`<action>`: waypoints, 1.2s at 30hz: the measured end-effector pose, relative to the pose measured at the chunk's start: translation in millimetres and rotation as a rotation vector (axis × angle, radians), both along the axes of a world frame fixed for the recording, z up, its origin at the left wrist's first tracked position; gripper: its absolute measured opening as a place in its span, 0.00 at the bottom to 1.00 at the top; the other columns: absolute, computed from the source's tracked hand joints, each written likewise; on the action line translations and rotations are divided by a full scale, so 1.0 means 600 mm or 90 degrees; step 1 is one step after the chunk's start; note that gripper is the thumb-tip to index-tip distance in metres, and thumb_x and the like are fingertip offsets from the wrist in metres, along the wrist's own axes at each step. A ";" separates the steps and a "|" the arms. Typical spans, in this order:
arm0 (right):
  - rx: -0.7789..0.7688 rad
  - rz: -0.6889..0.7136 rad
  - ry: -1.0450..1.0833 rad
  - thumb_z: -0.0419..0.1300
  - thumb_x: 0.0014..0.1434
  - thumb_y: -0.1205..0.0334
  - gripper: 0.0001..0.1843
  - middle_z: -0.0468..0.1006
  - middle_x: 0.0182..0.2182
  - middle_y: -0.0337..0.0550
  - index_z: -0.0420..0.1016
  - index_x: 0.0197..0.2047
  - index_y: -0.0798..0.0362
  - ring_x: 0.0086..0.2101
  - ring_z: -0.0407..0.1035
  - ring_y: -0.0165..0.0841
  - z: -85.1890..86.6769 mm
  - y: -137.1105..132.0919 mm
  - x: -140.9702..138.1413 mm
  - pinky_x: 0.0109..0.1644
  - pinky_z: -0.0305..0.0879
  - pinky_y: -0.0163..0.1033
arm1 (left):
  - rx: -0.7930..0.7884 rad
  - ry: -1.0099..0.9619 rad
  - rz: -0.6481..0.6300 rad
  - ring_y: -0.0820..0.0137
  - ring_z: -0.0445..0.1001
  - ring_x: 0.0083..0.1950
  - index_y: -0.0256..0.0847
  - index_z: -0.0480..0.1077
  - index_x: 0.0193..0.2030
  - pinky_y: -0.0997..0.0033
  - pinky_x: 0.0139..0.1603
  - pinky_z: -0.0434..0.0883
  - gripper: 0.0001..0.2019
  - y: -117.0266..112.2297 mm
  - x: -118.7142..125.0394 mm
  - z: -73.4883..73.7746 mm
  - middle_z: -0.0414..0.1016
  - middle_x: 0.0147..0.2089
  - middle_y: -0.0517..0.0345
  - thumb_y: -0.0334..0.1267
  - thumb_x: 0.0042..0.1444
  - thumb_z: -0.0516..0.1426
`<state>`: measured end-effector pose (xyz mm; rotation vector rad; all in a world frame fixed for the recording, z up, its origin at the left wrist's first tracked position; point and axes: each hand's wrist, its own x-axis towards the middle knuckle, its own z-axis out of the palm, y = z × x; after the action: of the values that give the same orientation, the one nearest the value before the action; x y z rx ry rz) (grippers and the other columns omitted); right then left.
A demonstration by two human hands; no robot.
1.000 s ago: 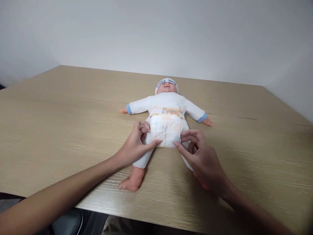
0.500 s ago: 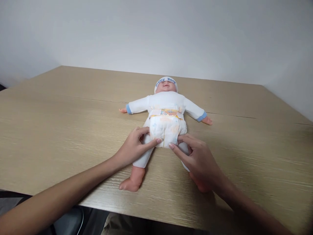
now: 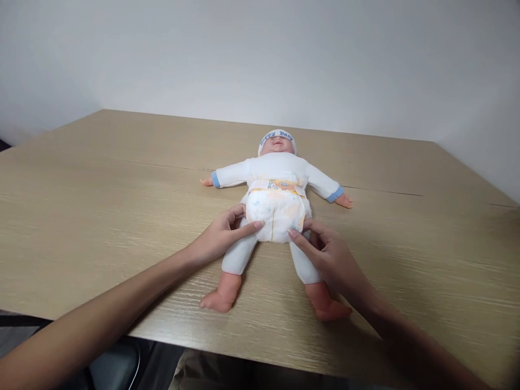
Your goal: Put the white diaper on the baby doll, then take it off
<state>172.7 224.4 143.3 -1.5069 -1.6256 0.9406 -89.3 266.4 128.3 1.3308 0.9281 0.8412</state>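
A baby doll [image 3: 277, 168] lies on its back on the wooden table [image 3: 101, 200], arms spread, in a white suit with blue cuffs and a white cap. A white diaper [image 3: 276, 214] with a patterned waistband is wrapped round its hips. My left hand [image 3: 219, 238] pinches the diaper's lower left edge at the doll's thigh, thumb and fingers closed on it. My right hand [image 3: 329, 254] pinches the lower right edge the same way. The doll's bare feet point toward me, and both now show.
The table's near edge [image 3: 252, 357] runs below the doll's feet. A plain white wall stands behind the table. Dark clothing and part of a chair show under the table edge at the bottom left.
Both hands have moved up and outward along the diaper's leg openings. My right hand no longer covers the doll's right leg and foot. The doll shifted slightly.
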 end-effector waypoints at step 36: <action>0.355 -0.206 -0.201 0.62 0.70 0.47 0.25 0.84 0.58 0.59 0.79 0.64 0.52 0.54 0.76 0.52 -0.016 0.109 0.109 0.65 0.70 0.62 | 0.481 0.401 0.262 0.52 0.73 0.63 0.41 0.74 0.60 0.50 0.70 0.67 0.21 0.107 -0.065 -0.012 0.80 0.64 0.43 0.54 0.71 0.60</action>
<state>237.8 289.6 133.9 -1.4922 -1.6100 0.0554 -128.4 330.4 121.1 2.1747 1.4890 1.1806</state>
